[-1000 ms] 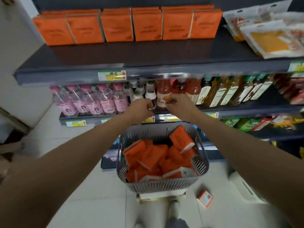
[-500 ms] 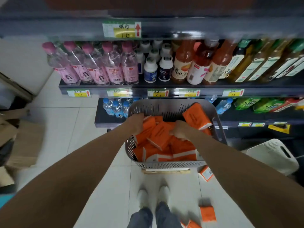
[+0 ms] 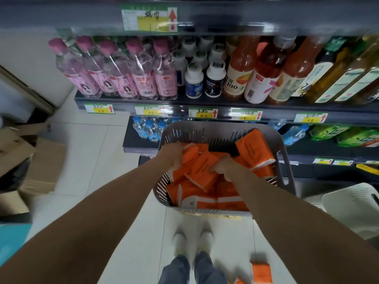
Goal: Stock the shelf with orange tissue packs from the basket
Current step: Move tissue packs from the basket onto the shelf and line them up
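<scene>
While both grips reach into the basket (image 3: 205, 128), I log them.
Left grip (image 3: 173, 155) grasps an orange tissue pack (image 3: 189, 154); right grip (image 3: 222, 167) curls into packs (image 3: 205, 175) beside it, hold unclear.

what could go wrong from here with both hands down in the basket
1. The tilted pack leans high against the basket wall; the right hand digging beside it may tip it over the rim.
2. On the floor, loose packs lie by the shoes; a step back could crush them or cause a slip.
</scene>
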Motion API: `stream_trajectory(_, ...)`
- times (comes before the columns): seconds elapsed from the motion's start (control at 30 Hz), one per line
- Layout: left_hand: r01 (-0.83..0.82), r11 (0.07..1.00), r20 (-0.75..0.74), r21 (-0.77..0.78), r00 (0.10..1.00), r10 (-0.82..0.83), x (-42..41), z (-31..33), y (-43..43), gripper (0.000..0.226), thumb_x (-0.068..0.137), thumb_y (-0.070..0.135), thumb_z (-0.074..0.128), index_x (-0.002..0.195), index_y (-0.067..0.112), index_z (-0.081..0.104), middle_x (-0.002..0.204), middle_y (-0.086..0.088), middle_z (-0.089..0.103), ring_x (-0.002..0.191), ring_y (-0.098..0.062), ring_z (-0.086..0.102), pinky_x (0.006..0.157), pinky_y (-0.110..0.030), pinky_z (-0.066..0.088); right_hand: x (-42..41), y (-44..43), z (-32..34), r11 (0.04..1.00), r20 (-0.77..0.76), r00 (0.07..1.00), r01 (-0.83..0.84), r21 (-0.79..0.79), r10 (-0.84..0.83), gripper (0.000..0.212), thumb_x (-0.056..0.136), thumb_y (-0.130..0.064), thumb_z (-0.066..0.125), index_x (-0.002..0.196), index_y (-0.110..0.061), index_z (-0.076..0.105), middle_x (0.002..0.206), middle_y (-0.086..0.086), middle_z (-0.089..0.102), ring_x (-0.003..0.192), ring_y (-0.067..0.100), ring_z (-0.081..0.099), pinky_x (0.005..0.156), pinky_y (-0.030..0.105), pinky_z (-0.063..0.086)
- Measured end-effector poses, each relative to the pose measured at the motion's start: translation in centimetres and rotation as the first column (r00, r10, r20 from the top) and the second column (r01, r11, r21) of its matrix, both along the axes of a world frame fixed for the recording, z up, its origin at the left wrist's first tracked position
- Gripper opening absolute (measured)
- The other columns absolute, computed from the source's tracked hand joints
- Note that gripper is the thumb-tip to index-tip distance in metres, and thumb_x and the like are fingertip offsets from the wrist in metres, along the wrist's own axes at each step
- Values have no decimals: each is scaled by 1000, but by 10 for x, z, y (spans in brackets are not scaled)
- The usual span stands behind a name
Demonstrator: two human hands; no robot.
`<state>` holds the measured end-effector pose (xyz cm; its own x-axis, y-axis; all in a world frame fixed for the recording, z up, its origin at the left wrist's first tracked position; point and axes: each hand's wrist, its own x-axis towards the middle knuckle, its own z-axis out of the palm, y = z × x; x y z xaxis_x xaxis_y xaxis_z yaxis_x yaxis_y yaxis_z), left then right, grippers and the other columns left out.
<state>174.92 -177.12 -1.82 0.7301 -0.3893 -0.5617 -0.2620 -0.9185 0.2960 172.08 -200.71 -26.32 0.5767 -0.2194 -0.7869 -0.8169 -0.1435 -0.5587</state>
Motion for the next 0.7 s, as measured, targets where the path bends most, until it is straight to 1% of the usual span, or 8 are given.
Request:
stream_trajectory(0.07, -21, 999, -3, 27, 1000, 21, 0, 16, -1, 34, 82, 7, 62, 115, 7, 54, 108, -10, 62, 104, -26, 60, 88, -31, 52, -37, 76, 230, 997, 35, 998, -62, 42, 60, 69, 81, 1, 67, 139, -1, 31, 124, 17, 53, 112, 30, 56, 75, 31, 49)
stream_trajectory(0.1, -33, 999, 8, 25, 999, 33, 2, 26, -2, 35, 81, 6, 63, 115, 5, 54, 108, -11, 62, 105, -27, 60, 86, -31, 52, -42, 77, 258, 997, 25, 998, -64, -48, 66, 77, 81, 0, 68, 144, -2, 23, 128, 19, 50, 114, 32, 54, 79, 33, 50)
stream_trajectory(0.2, -64, 997, 63, -41, 996, 66, 7, 73, -3, 45, 79, 6, 63, 122, 5, 50, 113, -11, 60, 103, -28, 58, 79, -31, 48, -26, 72, 314, 979, -10, 996, -87, -183, 87, 53, 80, -4, 69, 125, -2, 41, 124, 20, 55, 109, 32, 59, 89, 41, 53)
stream_trajectory(0.33, -163, 977, 143, -139, 973, 183, 12, 148, -1, 10, 77, 9, 62, 83, 10, 54, 80, -4, 51, 69, -18, 48, 56, -27, 38, -14, 68, 394, 929, 97, 965, -203, -310, 243, 53, 81, -11, 69, 126, 1, 44, 125, 19, 56, 106, 29, 59, 92, 43, 53)
stream_trajectory(0.4, -251, 930, 147, -266, 944, 297, 12, 185, 2, 12, 77, 6, 63, 78, 12, 52, 72, -3, 48, 61, -16, 46, 52, -23, 37, -5, 68, 427, 900, 203, 932, -208, -382, 302, 49, 80, -12, 69, 121, 1, 47, 120, 18, 58, 101, 29, 59, 89, 43, 54)
stream_trajectory(0.53, -291, 862, 202, -415, 894, 399, 8, 255, 16, 21, 80, 9, 63, 101, 5, 59, 88, -8, 58, 77, -22, 55, 58, -26, 42, 5, 77, 499, 862, 389, 839, -170, -477, 381, 34, 76, -15, 71, 103, -7, 51, 107, 14, 62, 85, 25, 57, 73, 35, 51)
stream_trajectory(0.6, -289, 834, 266, -469, 855, 446, 9, 285, 27, 27, 78, 10, 64, 105, 5, 62, 92, -8, 60, 82, -23, 55, 65, -27, 43, 10, 82, 533, 850, 449, 797, -146, -506, 404, 39, 73, -17, 71, 107, -6, 55, 108, 15, 62, 88, 27, 59, 75, 38, 52)
stream_trajectory(0.7, -269, 774, 323, -573, 794, 515, 14, 322, 42, 27, 74, 10, 65, 101, 8, 64, 93, -8, 61, 80, -21, 54, 58, -26, 40, 24, 89, 574, 858, 570, 716, -77, -509, 402, 40, 72, -17, 71, 108, -6, 57, 108, 14, 62, 97, 31, 61, 84, 42, 52)
